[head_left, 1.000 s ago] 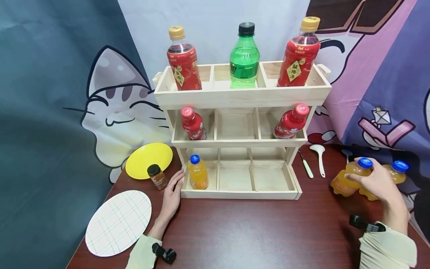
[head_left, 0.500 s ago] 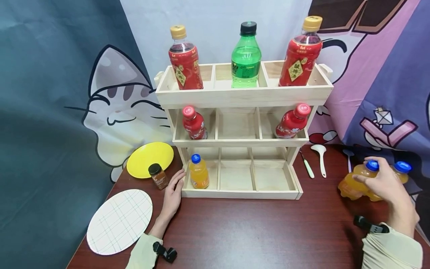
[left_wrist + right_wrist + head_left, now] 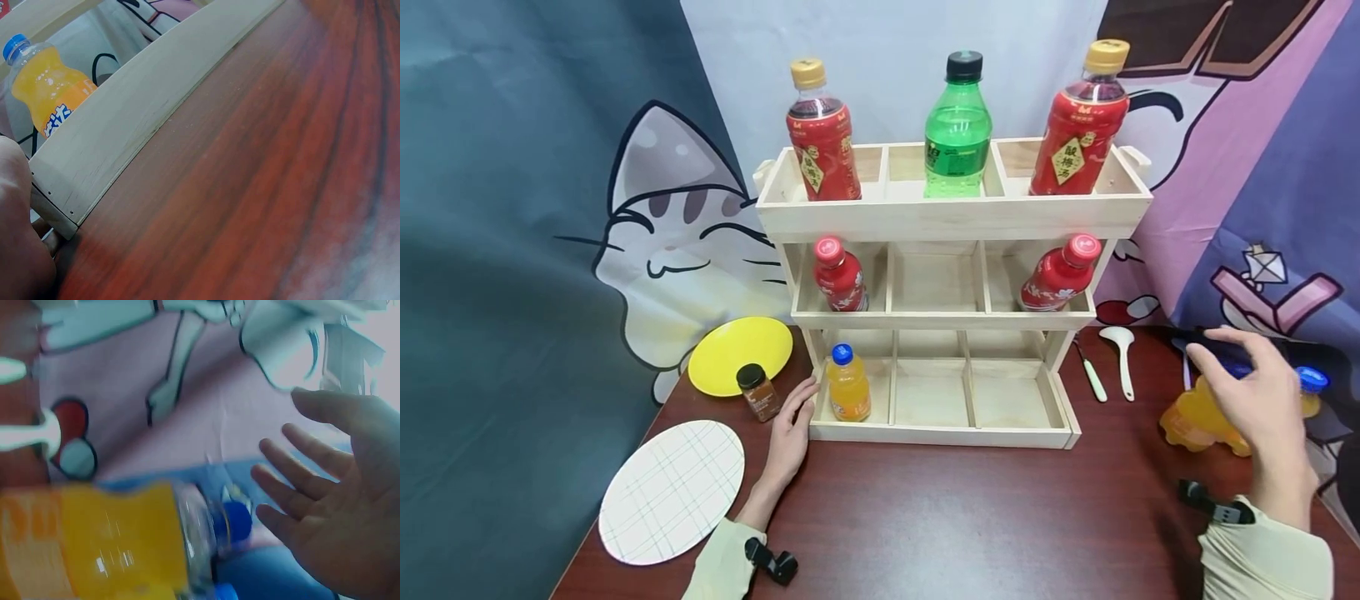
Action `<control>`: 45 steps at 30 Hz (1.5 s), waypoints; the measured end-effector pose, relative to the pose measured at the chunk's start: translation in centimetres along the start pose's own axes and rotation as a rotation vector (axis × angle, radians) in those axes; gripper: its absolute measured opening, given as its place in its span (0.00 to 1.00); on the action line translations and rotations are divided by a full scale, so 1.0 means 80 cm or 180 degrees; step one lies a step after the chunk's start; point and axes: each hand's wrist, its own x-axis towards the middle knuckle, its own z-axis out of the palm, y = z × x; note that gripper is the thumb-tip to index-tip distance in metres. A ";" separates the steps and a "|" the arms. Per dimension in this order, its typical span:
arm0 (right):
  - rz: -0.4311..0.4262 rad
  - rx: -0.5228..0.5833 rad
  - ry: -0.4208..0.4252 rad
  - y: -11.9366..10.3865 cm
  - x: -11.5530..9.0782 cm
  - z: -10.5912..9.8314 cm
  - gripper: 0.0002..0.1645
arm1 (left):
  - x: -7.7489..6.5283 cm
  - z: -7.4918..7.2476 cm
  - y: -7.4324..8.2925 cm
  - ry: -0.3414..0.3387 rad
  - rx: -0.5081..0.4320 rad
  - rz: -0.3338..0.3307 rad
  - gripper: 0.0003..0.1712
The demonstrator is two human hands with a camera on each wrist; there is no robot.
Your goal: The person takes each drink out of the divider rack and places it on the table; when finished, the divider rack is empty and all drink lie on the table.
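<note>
My left hand [image 3: 792,435] rests its fingers against the left end of the bottom tier of a wooden three-tier rack [image 3: 951,218]. Just inside that tier's left compartment stands an orange soda bottle [image 3: 848,393] with a blue cap. On the right of the table, two more such bottles stand close together. My right hand [image 3: 1262,404] hovers over the nearer orange soda bottle [image 3: 1193,415] and partly hides both. The right wrist view shows its fingers spread, apart from the nearer bottle's blue cap [image 3: 237,520] and holding nothing. The farther bottle's cap [image 3: 1312,380] shows beyond the hand.
Red-labelled bottles [image 3: 825,158] and a green bottle [image 3: 958,142] stand on the top tier, small red bottles [image 3: 841,279] on the middle one. A yellow plate [image 3: 730,350], brown jar [image 3: 760,398] and checked oval plate [image 3: 673,492] lie left. A white ladle [image 3: 1122,358] lies right of the rack.
My right hand has let go of the nearer orange soda bottle and risen off its cap, fingers spreading. That bottle had shifted slightly right, closer to the other. My left hand stays at the rack.
</note>
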 end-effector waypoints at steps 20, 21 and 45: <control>-0.1578 0.0274 -0.1349 -0.072 -0.053 0.166 0.14 | 0.003 -0.001 -0.025 0.0031 0.0079 0.0033 0.19; -0.1636 0.0340 -0.1398 -0.078 -0.057 0.176 0.15 | 0.004 -0.002 -0.021 0.0043 0.0047 0.0062 0.18; -0.0780 0.2023 -0.2418 -0.270 -0.160 0.356 0.49 | 0.002 -0.006 0.003 0.0044 0.0094 0.0139 0.18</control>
